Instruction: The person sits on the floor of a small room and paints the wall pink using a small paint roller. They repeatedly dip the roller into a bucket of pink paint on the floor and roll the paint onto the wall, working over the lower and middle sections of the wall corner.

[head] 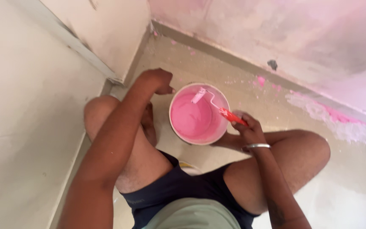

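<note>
squatting over a bucket [178,127] of pink paint on the floor between the knees, right hand [244,127] fingers wrapped round the red-handled mini roller [210,101], left hand [159,80] loosely curled beside the rim.

The person wears dark navy shorts [178,186] of a soft knit fabric, with a small pale marking near the hem on the left leg (too small to make out). Above the shorts shows the lower edge of a pale grey-green shirt [193,214]. Both arms are bare, with no sleeves in view, and both legs are bare below the shorts. A thin, plain silver metal bangle [257,146] circles the right wrist. On the right forearm, near the bottom edge, sits a dark tattoo [276,214], its design unclear.
</note>
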